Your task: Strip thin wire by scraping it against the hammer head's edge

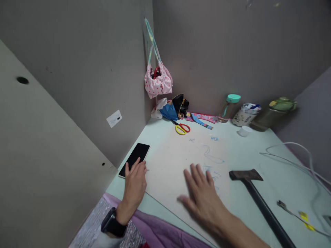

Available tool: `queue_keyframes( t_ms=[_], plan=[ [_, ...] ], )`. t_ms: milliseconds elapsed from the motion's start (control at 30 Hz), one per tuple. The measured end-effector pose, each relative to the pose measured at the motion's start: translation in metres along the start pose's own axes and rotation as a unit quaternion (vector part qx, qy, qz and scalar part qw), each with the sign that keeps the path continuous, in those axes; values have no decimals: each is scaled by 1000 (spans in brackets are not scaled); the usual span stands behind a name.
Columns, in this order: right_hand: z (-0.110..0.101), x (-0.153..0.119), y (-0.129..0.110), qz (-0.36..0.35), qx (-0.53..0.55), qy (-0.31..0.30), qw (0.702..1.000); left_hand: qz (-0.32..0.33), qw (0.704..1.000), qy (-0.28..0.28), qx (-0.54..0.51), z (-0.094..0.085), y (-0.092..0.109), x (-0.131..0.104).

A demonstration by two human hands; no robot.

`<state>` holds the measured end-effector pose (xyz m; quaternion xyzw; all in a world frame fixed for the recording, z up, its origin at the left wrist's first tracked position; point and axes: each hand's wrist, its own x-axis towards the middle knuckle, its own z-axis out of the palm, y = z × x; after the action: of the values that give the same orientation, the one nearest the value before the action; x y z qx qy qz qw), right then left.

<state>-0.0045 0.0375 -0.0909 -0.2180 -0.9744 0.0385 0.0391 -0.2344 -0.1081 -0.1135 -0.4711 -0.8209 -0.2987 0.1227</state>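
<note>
My left hand (135,184), with a black watch on its wrist, rests at the near edge of a dark-screened phone (137,155). Its fingertips lie over the screen, and a small thin tip shows beside the fingers, too small to make out. A large pale sheet (170,162) with faint blue drawings covers the middle of the table. Over that sheet is my right hand (200,191), slightly blurred, fingers spread and nothing in it. To its right lies an axe (256,193) with a dark head and black handle.
Yellow and red scissors (182,128) lie near the back, beside a blue and black bundle (172,108). Bottles (229,108), a pen cup (247,115) and a white cap (244,131) stand at the back right. White cables (292,158) run along the right. A pink bag (158,82) hangs on the wall.
</note>
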Motion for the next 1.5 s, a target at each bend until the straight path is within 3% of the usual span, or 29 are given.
queue_keyframes(
  t_ms=[100,267,467,600,667,767,967,1033,1133,1200,1300,1400,1500],
  plan=[
    [-6,-15,-10,-103,38,-47,993,2,999,12,-37,-2,2,1],
    [-18,-7,-14,-101,60,-92,989,-56,983,-21,-172,-11,19,11],
    [-17,13,-24,-106,3,-28,994,-131,957,-50,-255,-9,33,21],
    [-16,30,-28,-146,-90,31,985,-141,955,-9,-260,-7,37,16],
    [-24,40,-26,-165,-117,40,979,-175,946,21,-272,-10,41,14],
    [-48,54,-23,-174,-118,49,977,-254,901,53,-347,-19,52,16],
    [-96,80,-41,-183,-66,47,980,-351,732,135,-567,-42,80,40],
    [-103,88,-51,-177,-29,51,983,-363,709,102,-596,-48,88,48],
    [-107,95,-51,-160,47,56,984,-359,707,53,-607,-51,99,60],
    [-109,96,-32,-120,108,72,984,-362,716,59,-594,-51,101,66],
    [-105,93,30,28,197,144,969,-373,731,78,-566,-49,96,75],
    [-91,88,102,212,285,215,909,-368,738,80,-560,-48,86,83],
    [-67,86,145,311,406,240,825,-360,735,83,-568,-46,78,87]
  ],
)
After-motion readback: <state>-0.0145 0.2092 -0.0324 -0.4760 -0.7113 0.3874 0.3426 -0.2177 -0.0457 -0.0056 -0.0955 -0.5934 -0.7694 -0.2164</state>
